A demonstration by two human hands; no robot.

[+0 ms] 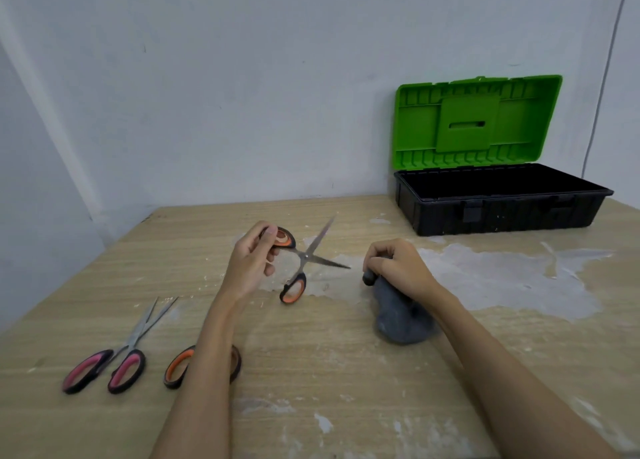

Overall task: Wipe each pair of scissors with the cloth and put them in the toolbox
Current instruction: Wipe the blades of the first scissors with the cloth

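Fingers of the left hand (251,263) are curled round the upper loop of the orange-handled scissors (300,259), which are held above the wooden table (346,372) with the blades spread wide, one blade pointing up and away, the other pointing toward the right hand (394,268); the lower loop hangs free below the pivot. The right hand is closed over the top of the grey cloth (398,315), which is bunched in a heap on the table and is gripped at its upper end, the rest of it lying under the wrist. The held scissors are just to the left of the cloth and are not touching it. Farther to the left of the cloth, near the table's front edge, a second orange-handled pair (178,367) is laid flat, its blades hidden by the left forearm. Beyond that pair, still farther from the cloth, the pink-handled scissors (114,360) are laid flat with the blades slightly parted and pointing away. Behind the cloth and to its right, at the table's back edge by the pale wall (242,95), the black toolbox (502,199) is seen with its green lid (478,123) raised upright; no scissors can be seen in the visible part of its tub. White and grey stains (502,275) are spread over the tabletop between the cloth and the toolbox.
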